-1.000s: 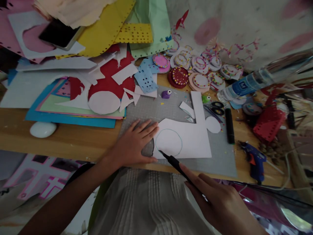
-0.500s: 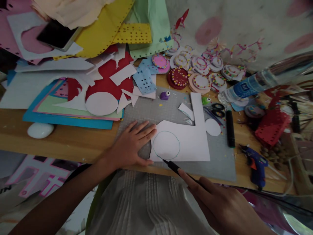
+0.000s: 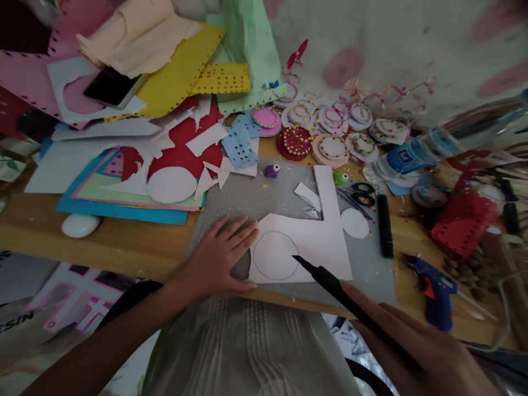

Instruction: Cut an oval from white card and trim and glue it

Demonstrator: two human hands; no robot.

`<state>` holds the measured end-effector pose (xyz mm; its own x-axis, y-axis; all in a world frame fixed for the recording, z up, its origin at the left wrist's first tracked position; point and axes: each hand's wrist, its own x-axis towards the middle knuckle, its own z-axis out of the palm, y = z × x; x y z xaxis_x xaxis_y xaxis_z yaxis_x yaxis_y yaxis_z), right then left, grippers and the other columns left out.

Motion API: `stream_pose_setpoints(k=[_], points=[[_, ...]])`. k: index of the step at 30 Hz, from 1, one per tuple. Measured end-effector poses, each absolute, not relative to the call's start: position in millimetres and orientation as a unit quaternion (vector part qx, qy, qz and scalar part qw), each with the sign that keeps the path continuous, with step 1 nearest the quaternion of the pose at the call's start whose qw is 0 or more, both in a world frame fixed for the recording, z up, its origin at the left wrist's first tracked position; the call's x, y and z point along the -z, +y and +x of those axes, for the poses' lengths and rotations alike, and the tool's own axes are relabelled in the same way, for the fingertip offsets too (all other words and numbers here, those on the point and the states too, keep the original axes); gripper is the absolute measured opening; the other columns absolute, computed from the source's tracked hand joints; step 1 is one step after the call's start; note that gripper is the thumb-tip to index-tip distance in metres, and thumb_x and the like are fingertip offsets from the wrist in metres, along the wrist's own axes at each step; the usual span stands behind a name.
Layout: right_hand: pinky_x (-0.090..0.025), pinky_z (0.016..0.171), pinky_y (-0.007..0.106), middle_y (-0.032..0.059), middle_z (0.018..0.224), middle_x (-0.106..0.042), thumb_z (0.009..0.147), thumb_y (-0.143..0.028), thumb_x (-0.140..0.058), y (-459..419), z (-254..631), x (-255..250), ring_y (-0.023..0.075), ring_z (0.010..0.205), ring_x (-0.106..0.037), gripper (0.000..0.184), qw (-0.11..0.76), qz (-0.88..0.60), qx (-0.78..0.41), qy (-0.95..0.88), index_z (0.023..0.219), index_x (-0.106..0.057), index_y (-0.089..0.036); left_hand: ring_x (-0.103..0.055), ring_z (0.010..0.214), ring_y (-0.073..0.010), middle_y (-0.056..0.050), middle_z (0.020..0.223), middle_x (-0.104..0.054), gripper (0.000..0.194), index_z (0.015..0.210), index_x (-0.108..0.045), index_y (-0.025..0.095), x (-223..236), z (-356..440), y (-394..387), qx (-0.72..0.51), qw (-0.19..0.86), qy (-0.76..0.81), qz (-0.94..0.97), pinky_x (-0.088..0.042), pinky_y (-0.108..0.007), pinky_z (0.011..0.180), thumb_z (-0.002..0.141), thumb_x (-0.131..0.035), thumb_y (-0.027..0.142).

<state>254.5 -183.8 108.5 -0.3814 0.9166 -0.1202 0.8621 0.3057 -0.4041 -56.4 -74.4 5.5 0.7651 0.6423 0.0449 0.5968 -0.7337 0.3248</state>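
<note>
White paper (image 3: 317, 250) with a long upright strip at its right side lies on the grey cutting mat (image 3: 371, 275). A circle (image 3: 275, 255) is drawn in a thin green-blue line on its left part. My left hand (image 3: 220, 256) is spread flat at the paper's left edge, fingertips touching it. In my right hand (image 3: 429, 346) is a black craft knife (image 3: 330, 283), its dark pointed blade over the circle's right side. The blade looks raised off the paper. A small white paper disc (image 3: 355, 223) lies right of the strip.
Scissors (image 3: 363, 194), a black marker (image 3: 385, 225) and a blue glue gun (image 3: 433, 291) lie to the right. A water bottle (image 3: 408, 157) leans behind them. Several decorated paper rounds (image 3: 295, 142) line the back. Coloured sheets (image 3: 124, 212) and a phone (image 3: 113, 88) are at left.
My right hand and the craft knife have moved right; the blade has left the circle's lower left line. My left hand stays on the paper. The whole view has shifted slightly.
</note>
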Motion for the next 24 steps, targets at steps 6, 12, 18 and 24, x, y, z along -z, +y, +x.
stream_pose_setpoints(k=[6,12,18,24], points=[[-0.055,0.056,0.019,0.0039,0.090,-0.070,0.099,-0.022,-0.039,-211.7,217.6,-86.1,0.0125,0.066,-0.070,0.048,0.111,-0.576,-0.277,-0.761,0.148,-0.035,-0.025,-0.028,0.142,-0.0332,-0.016,0.155,-0.032,0.095,0.147,-0.032,0.005,-0.8,-37.3,-96.3,-0.071,0.158,0.360,0.917,-0.015,-0.049,0.117,0.079,-0.053,0.068],[-0.050,0.048,0.023,0.0003,0.075,-0.063,0.100,-0.022,-0.039,-220.7,202.2,-77.9,0.0129,0.053,-0.064,0.047,0.094,-0.575,-0.223,-0.781,0.147,-0.036,-0.020,-0.027,0.143,-0.0345,-0.017,0.155,-0.031,0.097,0.147,-0.032,0.003,-0.7,-34.6,-94.7,-0.080,0.158,0.354,0.918,-0.015,-0.051,0.117,0.078,-0.055,0.066],[-0.048,0.046,0.024,-0.0023,0.072,-0.059,0.100,-0.023,-0.038,-221.2,200.2,-76.0,0.0130,0.051,-0.063,0.048,0.067,-0.574,-0.190,-0.794,0.148,-0.034,-0.020,-0.026,0.143,-0.0336,-0.016,0.156,-0.028,0.095,0.148,-0.029,0.003,-3.3,-34.8,-96.3,-0.078,0.159,0.355,0.918,-0.016,-0.050,0.117,0.081,-0.053,0.066],[-0.048,0.045,0.024,-0.0021,0.072,-0.059,0.101,-0.022,-0.037,-219.5,197.8,-75.0,0.0127,0.050,-0.062,0.047,0.060,-0.567,-0.174,-0.803,0.148,-0.034,-0.019,-0.027,0.143,-0.0334,-0.017,0.156,-0.029,0.097,0.148,-0.029,0.002,-1.4,-35.1,-97.0,-0.087,0.153,0.352,0.919,-0.018,-0.050,0.117,0.080,-0.054,0.066]])
